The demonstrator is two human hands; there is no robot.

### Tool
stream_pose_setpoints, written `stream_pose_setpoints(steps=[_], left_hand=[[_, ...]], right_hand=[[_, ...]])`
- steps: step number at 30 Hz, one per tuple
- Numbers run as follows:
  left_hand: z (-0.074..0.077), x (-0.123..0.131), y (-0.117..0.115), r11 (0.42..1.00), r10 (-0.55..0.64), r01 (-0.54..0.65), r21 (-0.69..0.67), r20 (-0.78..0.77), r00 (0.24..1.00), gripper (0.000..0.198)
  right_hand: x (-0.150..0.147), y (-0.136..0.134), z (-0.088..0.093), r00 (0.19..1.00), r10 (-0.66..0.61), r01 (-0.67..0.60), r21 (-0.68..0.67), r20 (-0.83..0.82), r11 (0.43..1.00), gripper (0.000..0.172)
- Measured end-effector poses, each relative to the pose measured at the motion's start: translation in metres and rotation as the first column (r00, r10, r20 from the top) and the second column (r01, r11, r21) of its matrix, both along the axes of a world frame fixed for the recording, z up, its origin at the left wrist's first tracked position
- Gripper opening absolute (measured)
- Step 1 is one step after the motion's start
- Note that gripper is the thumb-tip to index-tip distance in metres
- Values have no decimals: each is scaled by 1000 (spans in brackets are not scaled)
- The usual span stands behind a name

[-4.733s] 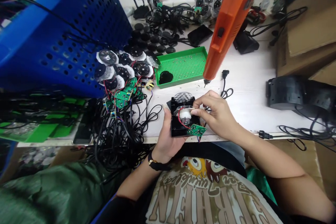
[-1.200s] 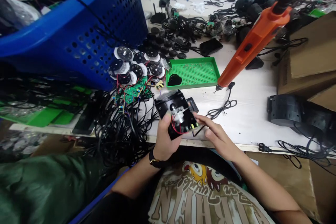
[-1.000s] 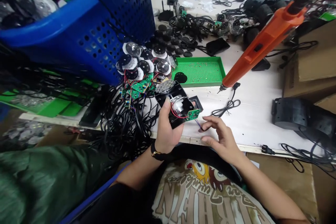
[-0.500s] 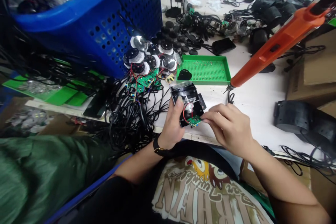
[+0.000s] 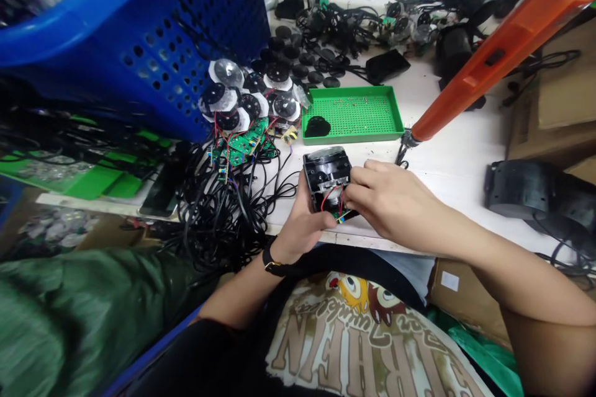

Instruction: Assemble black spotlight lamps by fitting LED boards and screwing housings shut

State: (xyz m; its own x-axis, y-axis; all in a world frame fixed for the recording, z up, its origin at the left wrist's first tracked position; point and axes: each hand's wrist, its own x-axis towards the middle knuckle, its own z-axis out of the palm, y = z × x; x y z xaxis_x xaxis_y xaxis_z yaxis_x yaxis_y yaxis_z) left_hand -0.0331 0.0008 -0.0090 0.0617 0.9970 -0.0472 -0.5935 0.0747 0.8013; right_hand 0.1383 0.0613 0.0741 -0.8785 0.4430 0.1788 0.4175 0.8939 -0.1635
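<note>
My left hand (image 5: 302, 220) is closed around a black plastic housing (image 5: 327, 169) with a clear round part at its top, above the table's front edge. Inside the opened housing, red wires (image 5: 328, 195) run down to a small green circuit board (image 5: 342, 217) at the lower end. My left thumb lies beside that board. My right hand (image 5: 386, 198) has its fingers curled and pinched against the housing's right side, by the wires; whatever its fingertips grip is hidden. Just beyond the housing is a green perforated tray (image 5: 354, 138) with small screws and black pieces in it.
An orange electric screwdriver (image 5: 493, 62) slants in from the upper right. At the left stands a blue perforated basket (image 5: 153, 68). Light modules (image 5: 251, 99) with boards and tangled black cables (image 5: 218, 223) lie beside it. Black housings (image 5: 526, 195) sit at the right.
My right hand has gone from the circuit board's edge up to the housing's right side. My left thumb has slid down beside the board. The board sits closer into the housing.
</note>
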Motion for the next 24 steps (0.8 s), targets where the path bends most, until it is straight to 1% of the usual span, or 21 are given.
stream_pose_setpoints(steps=[2,4,5,6,7,8,9,10,11,12,14,16,18,20,22,24], left_hand=[[0,2,-1,1000,-13,12,-29,-23,1000,93],[2,4,-1,997,21,-22,-75,-24,1000,84],[3,5,-1,994,51,-52,-100,-16,999,78],[5,5,0,989,83,-83,-126,-4,997,73],[7,5,1,983,112,-109,-150,11,994,68],[9,5,2,976,134,-128,-175,26,991,63],[11,4,3,970,152,-141,-197,40,988,58],[12,4,5,965,165,-151,-213,53,985,56],[14,4,7,962,177,-159,-223,61,982,55],[15,5,8,960,186,-168,-226,60,981,55],[16,8,9,954,210,-197,-226,37,977,59],[15,13,9,942,256,-249,-227,2,967,65],[15,16,8,920,319,-314,-235,-17,948,72],[15,16,7,899,371,-364,-244,-18,928,77],[16,14,7,891,389,-379,-249,-10,921,79],[16,12,7,903,367,-358,-239,-4,930,80]], right_hand=[[-2,-2,-6,1000,-27,27,36,-3,999,18],[0,-5,-11,992,-119,120,31,-43,992,16],[3,-7,-13,980,-179,179,-10,-86,984,14],[8,-8,-15,962,-234,224,-82,-142,971,16],[14,-10,-19,939,-275,241,-176,-206,955,24],[20,-11,-23,914,-301,226,-273,-273,935,32],[27,-14,-28,884,-319,195,-350,-343,916,36],[33,-16,-35,848,-332,168,-384,-413,908,35],[37,-20,-43,810,-337,160,-373,-479,914,31],[40,-24,-51,774,-333,178,-319,-539,931,28],[39,-34,-67,728,-277,240,-145,-627,960,33],[32,-43,-76,714,-209,268,-15,-668,963,41],[26,-49,-80,702,-185,266,13,-688,964,46],[25,-51,-80,695,-196,271,0,-692,963,49],[28,-51,-81,712,-192,279,21,-676,960,50],[31,-52,-84,751,-165,271,70,-639,960,50]])
